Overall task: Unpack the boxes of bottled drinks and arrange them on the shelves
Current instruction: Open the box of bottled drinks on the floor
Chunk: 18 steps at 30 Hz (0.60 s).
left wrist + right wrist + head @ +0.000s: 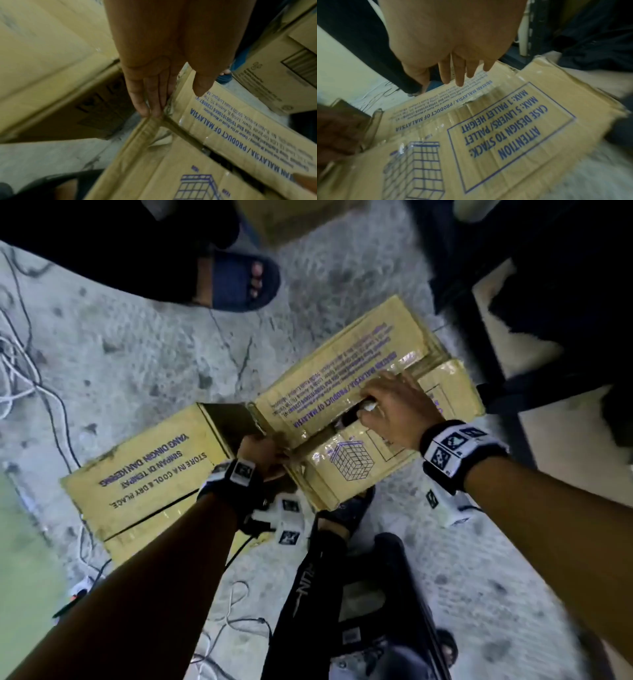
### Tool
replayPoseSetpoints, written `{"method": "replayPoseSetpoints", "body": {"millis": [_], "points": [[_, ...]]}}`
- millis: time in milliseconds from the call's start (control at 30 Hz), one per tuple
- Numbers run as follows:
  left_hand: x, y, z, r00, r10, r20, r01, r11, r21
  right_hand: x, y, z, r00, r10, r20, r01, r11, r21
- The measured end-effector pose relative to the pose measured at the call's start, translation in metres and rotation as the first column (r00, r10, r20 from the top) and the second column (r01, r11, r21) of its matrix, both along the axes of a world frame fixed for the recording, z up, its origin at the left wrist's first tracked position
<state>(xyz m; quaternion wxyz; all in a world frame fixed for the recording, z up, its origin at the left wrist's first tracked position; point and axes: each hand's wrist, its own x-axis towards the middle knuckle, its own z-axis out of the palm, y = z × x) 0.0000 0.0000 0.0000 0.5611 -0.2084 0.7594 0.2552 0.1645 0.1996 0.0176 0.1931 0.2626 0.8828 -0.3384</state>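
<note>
Floor [144,344]: grey mottled concrete, cracked. Cables [20,378]: white and black, loose at the left. Dark metal shelf frame [479,344] at right.

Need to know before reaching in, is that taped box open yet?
Partly open: the box's two top flaps have parted, a dark gap between them.

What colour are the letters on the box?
Blue-purple, printed on the tan cardboard box; clearest in the right wrist view.

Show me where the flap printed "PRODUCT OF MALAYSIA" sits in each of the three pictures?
Head: the printed flap runs diagonally through the centre, under the right hand.
Left wrist: right half, beside the left hand.
Right wrist: centre-left.
Shared landmark: the cube drawing.
</note>
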Motion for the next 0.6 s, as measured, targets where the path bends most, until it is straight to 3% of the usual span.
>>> {"method": "replayPoseSetpoints", "body": {"millis": [100,233,333,433,467,533,600], "points": [[-0.008,0.003,-0.010,0.995,0.082,-0.053,-0.085,0.995,-0.053,0.011,-0.015,-0.007,0.995,0.087,-0.044,-0.079,0.983,0.168],[-0.016,0.001,0.013,0.946,0.311,-0.092,-0.303,0.949,0.092,0.071,-0.061,0.030,0.955,-0.158,-0.253,0.242,0.907,0.345],[-0.032,0.003,0.035,0.877,0.476,0.069,-0.473,0.828,0.301,0.122,-0.093,0.050,0.951,-0.310,-0.012,0.301,0.915,0.267],[-0.045,0.008,0.044,0.794,0.596,0.121,-0.589,0.704,0.398,0.158,-0.111,0.043,0.871,-0.386,0.305,0.373,0.922,0.103],[-0.046,0.012,0.044,0.797,0.594,0.106,-0.583,0.712,0.392,0.159,-0.108,0.037,0.848,-0.380,0.368,0.380,0.922,0.076],[-0.041,0.027,0.040,0.868,0.492,0.067,-0.482,0.804,0.347,0.147,-0.094,0.021,0.852,-0.344,0.394,0.353,0.934,0.051],[-0.029,0.044,0.030,0.969,0.245,-0.006,-0.233,0.929,0.288,0.120,-0.071,0.003,0.886,-0.324,0.331,0.323,0.945,0.060]]}}
